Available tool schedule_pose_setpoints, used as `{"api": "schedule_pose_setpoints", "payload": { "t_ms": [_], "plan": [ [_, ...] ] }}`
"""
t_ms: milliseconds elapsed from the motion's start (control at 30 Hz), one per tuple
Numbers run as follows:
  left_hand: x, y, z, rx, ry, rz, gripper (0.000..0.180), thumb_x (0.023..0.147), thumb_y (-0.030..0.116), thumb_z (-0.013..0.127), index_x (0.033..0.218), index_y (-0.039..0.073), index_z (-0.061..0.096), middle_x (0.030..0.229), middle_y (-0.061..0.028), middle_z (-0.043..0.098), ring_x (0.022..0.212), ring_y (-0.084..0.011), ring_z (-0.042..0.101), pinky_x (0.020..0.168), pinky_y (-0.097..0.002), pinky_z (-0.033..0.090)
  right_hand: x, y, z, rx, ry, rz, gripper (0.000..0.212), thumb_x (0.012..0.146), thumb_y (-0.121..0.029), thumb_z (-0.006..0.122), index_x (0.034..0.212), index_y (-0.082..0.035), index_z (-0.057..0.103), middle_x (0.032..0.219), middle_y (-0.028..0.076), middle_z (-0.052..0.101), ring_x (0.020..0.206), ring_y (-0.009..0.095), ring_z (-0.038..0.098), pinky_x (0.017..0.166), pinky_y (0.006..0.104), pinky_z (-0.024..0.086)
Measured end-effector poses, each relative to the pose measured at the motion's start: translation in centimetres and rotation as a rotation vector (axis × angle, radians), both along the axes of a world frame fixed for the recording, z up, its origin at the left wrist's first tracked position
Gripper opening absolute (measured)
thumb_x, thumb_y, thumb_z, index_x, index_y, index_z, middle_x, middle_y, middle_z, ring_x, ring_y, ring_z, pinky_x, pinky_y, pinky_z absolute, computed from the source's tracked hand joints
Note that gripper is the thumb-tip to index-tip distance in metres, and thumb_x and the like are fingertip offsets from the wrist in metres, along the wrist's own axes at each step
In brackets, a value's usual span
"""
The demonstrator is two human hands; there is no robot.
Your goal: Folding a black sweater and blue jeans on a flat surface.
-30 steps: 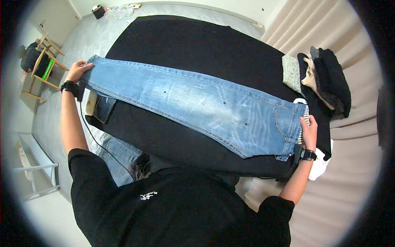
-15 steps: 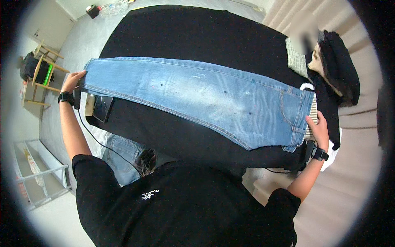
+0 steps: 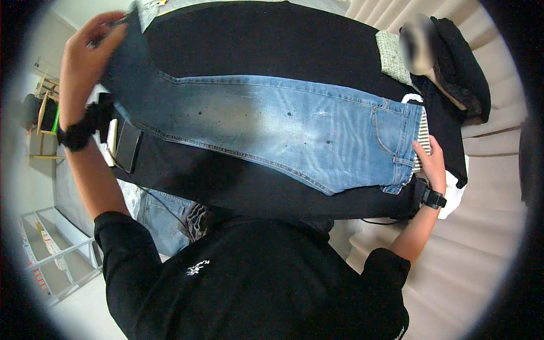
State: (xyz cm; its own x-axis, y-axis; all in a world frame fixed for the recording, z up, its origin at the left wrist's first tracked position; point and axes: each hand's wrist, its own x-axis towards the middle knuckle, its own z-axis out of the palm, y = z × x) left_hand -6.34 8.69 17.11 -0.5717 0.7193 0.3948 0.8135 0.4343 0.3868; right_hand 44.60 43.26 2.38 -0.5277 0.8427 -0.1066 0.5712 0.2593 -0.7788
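Observation:
A pair of light blue jeans with faded patches and dark specks lies folded lengthwise on a black-covered table, waist to the right. My left hand is raised at the far left, closed on the leg end, which bends up off the table. At the waistband my right hand pinches the edge, where striped cloth shows; its lower fingers are partly hidden. A dark band is on each wrist.
The black table cover extends behind the jeans. A dark flat device lies near the left edge. Dark clothes and a pale knitted cloth are heaped at the far right. More jeans hang low left, by a cable.
My left hand has lifted the leg end up and away from me, folding that part of the jeans upward. My right hand stays at the waistband; the whole view has shifted slightly.

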Motion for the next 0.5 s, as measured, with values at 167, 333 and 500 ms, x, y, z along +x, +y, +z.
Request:
{"api": "schedule_pose_setpoints", "payload": {
  "t_ms": [167,333,500],
  "plan": [
    [10.5,5.2,0.0,0.032,0.113,-0.681,0.028,0.081,0.007,0.06,0.109,0.001,0.061,0.113,-0.0109,0.063,0.111,-0.0226,0.056,0.098,-0.0333,0.037,1.7,-0.6,0.0,0.026,-0.016,-0.046,0.026,0.087,-0.017,0.063,0.105,0.001,0.056,0.092,0.004,0.063,0.081,0.008,0.056,0.075,0.0245,0.044],
    [8.8,4.4,-3.5,-0.092,-0.093,-0.593,0.022,0.079,0.0,0.062,0.101,-0.001,0.061,0.105,-0.0128,0.063,0.104,-0.0256,0.058,0.093,-0.0348,0.043,0.7,-0.3,-0.2,0.026,0.011,0.008,0.029,0.086,-0.02,0.063,0.105,0.0,0.056,0.09,0.004,0.063,0.08,0.01,0.056,0.075,0.0259,0.044],
    [9.0,6.2,-7.1,-0.243,-0.233,-0.593,0.021,0.079,0.004,0.064,0.099,0.0,0.062,0.1,-0.0122,0.065,0.097,-0.0249,0.061,0.087,-0.034,0.046,1.4,-0.2,-0.3,0.056,-0.011,0.009,0.03,0.086,-0.021,0.063,0.106,0.0,0.056,0.09,0.005,0.063,0.08,0.01,0.056,0.075,0.0265,0.044]
  ]
}}
